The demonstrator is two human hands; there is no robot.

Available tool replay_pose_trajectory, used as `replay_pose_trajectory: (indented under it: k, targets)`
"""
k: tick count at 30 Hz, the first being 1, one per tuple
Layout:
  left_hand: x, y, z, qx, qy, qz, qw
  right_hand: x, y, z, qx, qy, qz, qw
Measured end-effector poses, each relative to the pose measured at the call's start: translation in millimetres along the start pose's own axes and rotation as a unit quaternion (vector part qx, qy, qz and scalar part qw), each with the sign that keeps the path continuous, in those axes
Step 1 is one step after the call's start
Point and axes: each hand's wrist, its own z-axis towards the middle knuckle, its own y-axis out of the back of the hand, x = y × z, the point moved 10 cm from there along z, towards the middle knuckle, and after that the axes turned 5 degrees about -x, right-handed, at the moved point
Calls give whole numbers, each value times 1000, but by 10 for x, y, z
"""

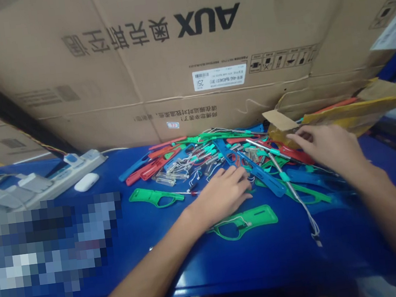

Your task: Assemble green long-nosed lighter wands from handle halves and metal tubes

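Note:
My left hand [225, 192] lies low over the near edge of a heap of lighter parts, its fingers bent and apart; what is under its palm is hidden. In front of it is a green handle shell [260, 218] with a white wire and a small dark part in it. Another green shell [149, 196] lies to its left, beside a thin metal rod. My right hand [331, 146] hovers over the heap's right end by a taped carton [338, 116], thumb and fingers apart, with no held thing visible. Blue shells [267, 181] and metal tubes with wires [279, 167] lie between the hands.
A large cardboard box [160, 76] stands upside down behind the blue table [142, 251]. At the left are a white power strip [74, 168] with plugs and a white earphone case [86, 182]. A blurred-out area covers the table's left front. Red shells [150, 169] lie at the back left.

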Motion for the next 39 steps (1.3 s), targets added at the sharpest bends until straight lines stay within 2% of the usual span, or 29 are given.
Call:
replay_pose_trajectory:
  k: [3,5,9,12,14,16,18,20,23,28,32,35,39]
  targets:
    - [75,133,-21,-20,8,-51,998,275,117,-60,-34,64,65,995]
    - [122,270,-33,-57,15,-111,992,501,177,-145,-48,125,123,983]
    - [331,535,-85,-178,83,-218,956,946,340,-421,-103,249,258,928]
    - [353,638,-113,-214,78,-222,948,1171,339,-581,-100,297,296,902]
    - [314,672,-115,-204,52,-208,955,1295,303,-658,-59,333,314,887]
    - [296,691,-119,-185,35,-205,960,1402,243,-744,18,375,327,867]
    - [317,674,-122,-153,40,-223,962,1472,164,-846,102,405,318,851]
    - [360,635,-130,-117,57,-243,961,1499,98,-936,148,420,284,849]
    - [396,607,-154,-84,66,-227,968,1550,37,-1055,160,445,249,845]
    - [488,667,-209,-81,90,-144,982,1617,-85,-1131,197,446,254,836]
    - [489,752,-235,-83,112,-156,978,1610,-75,-1082,157,442,230,853]
    - [453,731,-251,-50,121,-162,978,1595,-80,-1058,128,444,211,862]
    - [480,608,-306,9,137,-159,978,1556,-98,-1024,96,444,173,874]
